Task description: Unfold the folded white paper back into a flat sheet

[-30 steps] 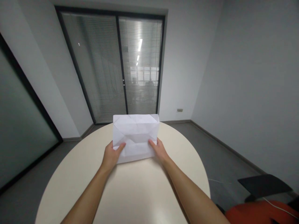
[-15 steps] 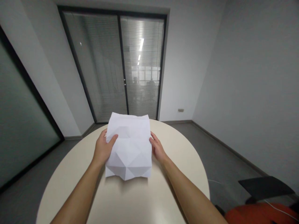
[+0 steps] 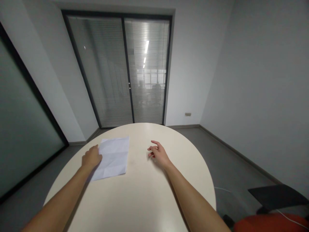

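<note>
A creased white sheet of paper (image 3: 113,158) lies nearly flat on the left half of the round cream table (image 3: 142,199). My left hand (image 3: 91,157) is closed at the sheet's left edge, thumb on top; the fingertips are partly hidden. To the right of the paper, my right hand (image 3: 158,154) hovers just above the tabletop. Its fingers are loosely bent and apart, with nothing in them.
Beyond the table stand glass doors (image 3: 111,74) with blinds. At the lower right is a chair with a red seat (image 3: 267,223) and a black backrest (image 3: 277,196). A thin white cable (image 3: 223,188) is on the floor.
The paper has gone from being held up between both hands to lying on the table at the left. My left hand moved left with it; my right hand let go.
</note>
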Action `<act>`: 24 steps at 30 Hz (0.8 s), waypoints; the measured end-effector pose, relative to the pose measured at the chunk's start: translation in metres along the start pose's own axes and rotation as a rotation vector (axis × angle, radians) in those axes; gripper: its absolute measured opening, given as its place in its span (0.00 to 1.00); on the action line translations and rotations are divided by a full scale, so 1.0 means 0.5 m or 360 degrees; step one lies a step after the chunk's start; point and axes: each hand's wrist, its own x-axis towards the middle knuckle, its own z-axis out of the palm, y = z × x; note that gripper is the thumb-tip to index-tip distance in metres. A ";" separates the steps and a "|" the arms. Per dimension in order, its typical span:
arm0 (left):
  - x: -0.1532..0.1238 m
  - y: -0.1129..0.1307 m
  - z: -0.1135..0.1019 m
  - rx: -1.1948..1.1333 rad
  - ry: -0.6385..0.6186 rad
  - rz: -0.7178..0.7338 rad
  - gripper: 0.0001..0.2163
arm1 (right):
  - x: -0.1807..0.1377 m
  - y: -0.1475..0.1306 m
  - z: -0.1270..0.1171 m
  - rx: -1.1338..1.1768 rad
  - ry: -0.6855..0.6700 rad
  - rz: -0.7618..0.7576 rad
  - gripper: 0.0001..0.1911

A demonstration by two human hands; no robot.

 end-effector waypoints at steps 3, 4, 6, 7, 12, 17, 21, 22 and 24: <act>-0.047 0.070 0.036 0.0324 -0.0074 0.0151 0.30 | -0.001 0.014 0.003 -0.0045 -0.0040 -0.0028 0.26; -0.065 0.098 0.048 0.0356 -0.0097 0.0175 0.34 | -0.001 0.020 0.002 -0.0076 -0.0056 -0.0051 0.25; -0.095 0.148 0.068 0.0391 -0.0232 0.0254 0.40 | 0.000 0.032 -0.005 -0.0191 -0.0086 -0.0119 0.23; -0.107 0.165 0.076 0.0414 -0.0311 0.0296 0.42 | 0.001 0.037 -0.010 -0.0283 -0.0096 -0.0168 0.22; -0.107 0.156 0.092 0.0606 -0.0553 0.0217 0.29 | 0.000 0.046 -0.025 -0.0942 -0.0120 -0.0376 0.20; -0.057 0.065 0.093 0.0664 -0.0434 0.0272 0.26 | -0.016 0.036 -0.012 -0.1463 -0.0228 -0.0471 0.20; -0.047 0.040 0.101 0.0676 -0.0359 0.0284 0.25 | -0.020 0.020 -0.001 -0.1543 -0.0218 -0.0454 0.16; -0.050 0.042 0.105 0.0689 -0.0330 0.0299 0.25 | -0.020 0.011 0.002 -0.1512 -0.0150 -0.0409 0.15; -0.056 0.049 0.112 0.0691 -0.0277 0.0347 0.24 | -0.021 -0.020 0.005 -0.1419 -0.0021 -0.0370 0.14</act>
